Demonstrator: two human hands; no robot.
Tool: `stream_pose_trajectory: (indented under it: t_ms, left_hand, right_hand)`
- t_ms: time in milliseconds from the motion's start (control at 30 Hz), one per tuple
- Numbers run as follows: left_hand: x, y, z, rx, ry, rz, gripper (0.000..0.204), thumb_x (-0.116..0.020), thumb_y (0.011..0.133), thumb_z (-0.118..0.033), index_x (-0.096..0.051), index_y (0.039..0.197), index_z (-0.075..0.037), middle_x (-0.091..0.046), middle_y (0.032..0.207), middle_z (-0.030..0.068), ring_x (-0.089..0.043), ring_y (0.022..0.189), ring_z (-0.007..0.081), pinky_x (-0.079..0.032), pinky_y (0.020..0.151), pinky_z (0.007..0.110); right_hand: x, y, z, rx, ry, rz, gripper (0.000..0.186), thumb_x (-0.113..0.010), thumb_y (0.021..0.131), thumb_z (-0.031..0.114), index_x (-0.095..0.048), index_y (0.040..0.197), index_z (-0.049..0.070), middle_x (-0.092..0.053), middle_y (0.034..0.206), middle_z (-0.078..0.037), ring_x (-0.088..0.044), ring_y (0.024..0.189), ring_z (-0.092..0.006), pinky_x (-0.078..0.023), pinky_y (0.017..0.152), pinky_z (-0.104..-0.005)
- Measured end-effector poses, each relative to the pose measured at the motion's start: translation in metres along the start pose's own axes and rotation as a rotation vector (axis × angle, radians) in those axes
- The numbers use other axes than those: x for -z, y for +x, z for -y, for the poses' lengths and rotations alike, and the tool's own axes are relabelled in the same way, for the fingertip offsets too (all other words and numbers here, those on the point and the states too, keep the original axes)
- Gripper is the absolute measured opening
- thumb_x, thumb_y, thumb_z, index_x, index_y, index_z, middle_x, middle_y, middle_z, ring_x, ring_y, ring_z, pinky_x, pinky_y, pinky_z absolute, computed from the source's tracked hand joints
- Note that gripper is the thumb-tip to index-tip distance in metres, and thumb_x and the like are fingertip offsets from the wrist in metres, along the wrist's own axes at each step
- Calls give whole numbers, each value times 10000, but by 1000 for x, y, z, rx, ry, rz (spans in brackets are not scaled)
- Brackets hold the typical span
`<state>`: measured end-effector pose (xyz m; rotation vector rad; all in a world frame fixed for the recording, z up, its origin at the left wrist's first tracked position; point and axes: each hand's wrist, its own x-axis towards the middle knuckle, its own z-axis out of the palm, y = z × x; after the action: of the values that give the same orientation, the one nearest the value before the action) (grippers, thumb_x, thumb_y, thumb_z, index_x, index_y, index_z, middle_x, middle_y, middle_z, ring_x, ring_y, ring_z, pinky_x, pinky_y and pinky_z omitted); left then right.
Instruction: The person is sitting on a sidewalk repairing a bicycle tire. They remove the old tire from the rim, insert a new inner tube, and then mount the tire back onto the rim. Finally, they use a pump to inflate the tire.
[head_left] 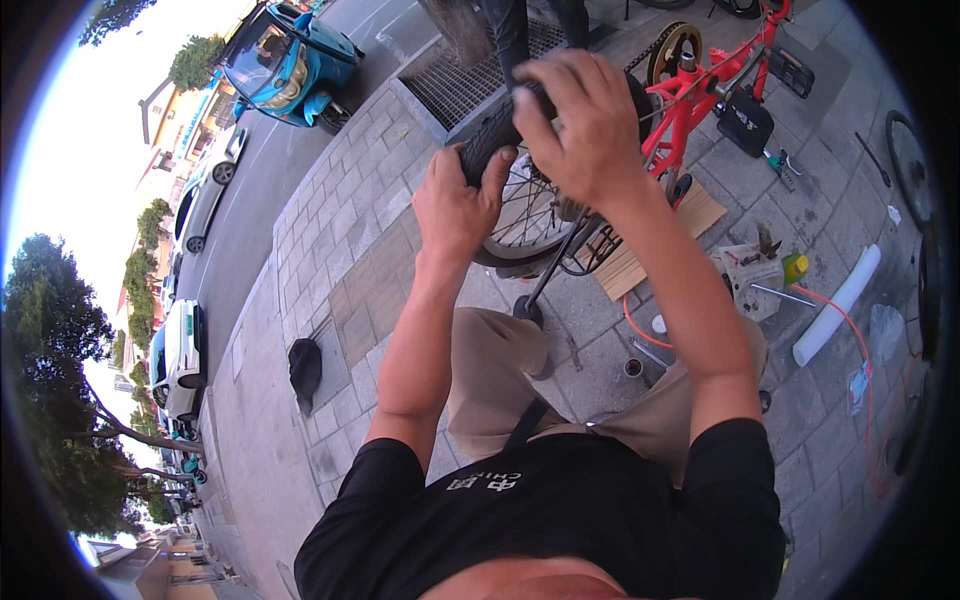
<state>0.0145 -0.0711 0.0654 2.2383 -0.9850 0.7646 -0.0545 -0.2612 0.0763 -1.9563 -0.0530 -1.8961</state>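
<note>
A black knobby bicycle tire (pixel 487 143) sits on a spoked wheel (pixel 525 215) at the rear of a red bicycle frame (pixel 690 115). My left hand (pixel 458 200) is closed round the tire's left side, with the thumb against its inner side. Higher up, my right hand (pixel 590 130) lies over the top of the tire, thumb and fingers bent about it. Its fingertips are slightly blurred, and the hand hides part of the tire and wheel. The lower part of the wheel stands near my feet, beside a flat piece of cardboard (pixel 708 212).
To the right lie a white roll (pixel 838 305), an orange hose (pixel 850 320), a yellow container (pixel 795 267), and a green-handled tool (pixel 779 165). A small cup (pixel 633 368) stands by my leg. A black cloth item (pixel 305 372) lies left. Someone's legs (pixel 508 30) stand beyond the wheel.
</note>
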Motion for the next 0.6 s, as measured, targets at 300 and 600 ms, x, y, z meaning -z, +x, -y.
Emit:
stream_pose_trajectory:
  t_ms: [300, 600]
  left_hand:
    - [-1, 1, 3, 169, -281, 108, 576, -851, 934, -543, -723, 967, 18, -715, 759, 191, -714, 694, 316, -559, 674, 410]
    - [2, 12, -3, 271, -288, 179, 645, -826, 948, -587, -719, 907, 48, -673, 661, 119, -618, 631, 147, -537, 618, 376]
  right_hand:
    - [-40, 14, -25, 136, -2, 430, 419, -705, 995, 344, -711, 653, 103, -677, 641, -105, -696, 636, -352, -546, 615, -480]
    - [-40, 36, -20, -70, -133, 790, 522, -532, 1030, 428, -799, 783, 54, -772, 848, -223, -761, 837, -437, -599, 815, -543]
